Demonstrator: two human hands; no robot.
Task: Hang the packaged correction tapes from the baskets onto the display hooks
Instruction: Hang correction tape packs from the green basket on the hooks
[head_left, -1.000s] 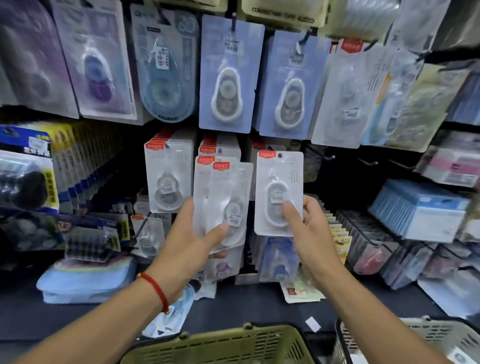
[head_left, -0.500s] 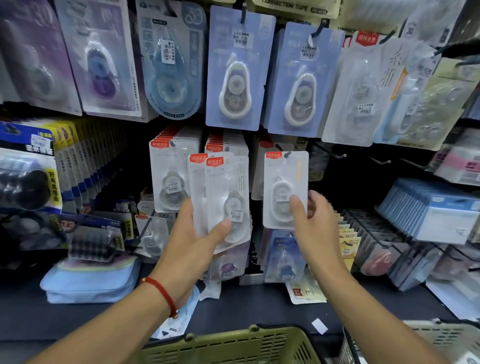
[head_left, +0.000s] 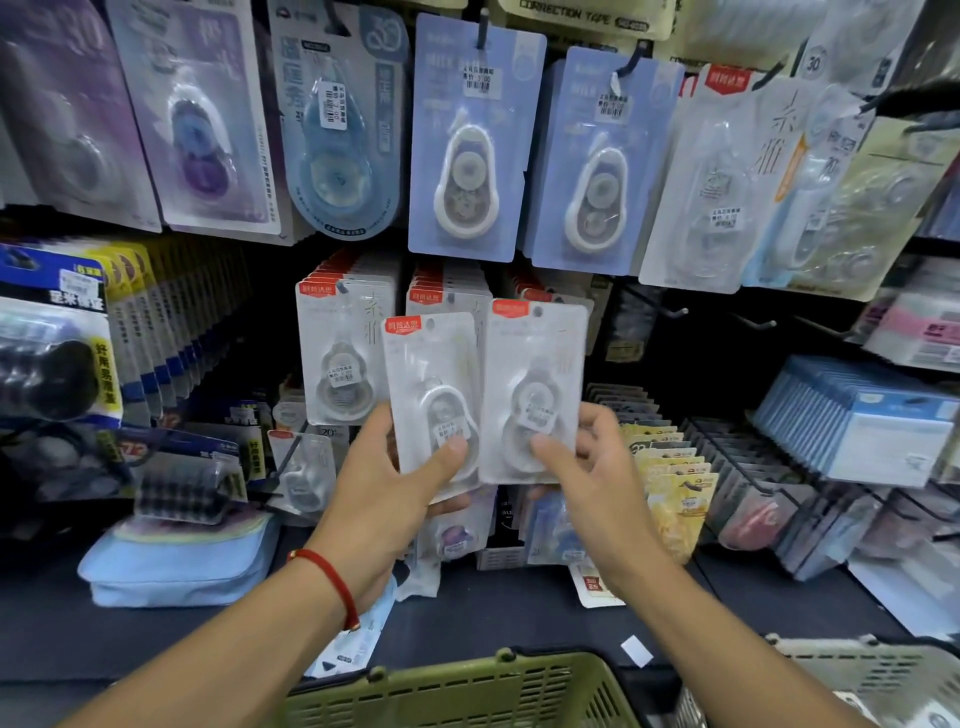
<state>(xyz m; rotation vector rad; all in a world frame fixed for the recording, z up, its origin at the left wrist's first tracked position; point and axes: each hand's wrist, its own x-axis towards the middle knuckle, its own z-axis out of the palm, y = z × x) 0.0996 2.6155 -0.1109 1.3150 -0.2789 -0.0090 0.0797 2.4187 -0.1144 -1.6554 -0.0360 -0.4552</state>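
My left hand (head_left: 387, 488) grips a small stack of white correction tape packs (head_left: 434, 395) with red top labels, thumb pressed on the front blister. My right hand (head_left: 587, 467) pinches a single identical pack (head_left: 535, 374) by its lower part, held upright just right of the stack and in front of the hooks. Behind them, rows of the same packs (head_left: 343, 353) hang on display hooks, and further packs (head_left: 447, 291) show above my hands. A green basket (head_left: 467, 691) sits at the bottom centre, a pale basket (head_left: 862, 680) at the bottom right.
Larger blue and purple correction tape cards (head_left: 467, 140) hang on the upper row. Bare dark hooks (head_left: 670, 309) stick out to the right. A light blue pouch (head_left: 182, 561) lies on the dark shelf at left, boxed goods (head_left: 852, 415) stand at right.
My right hand has moved the single pack left and slightly down, close beside the stack in my left hand. The camera has moved closer to the shelf.
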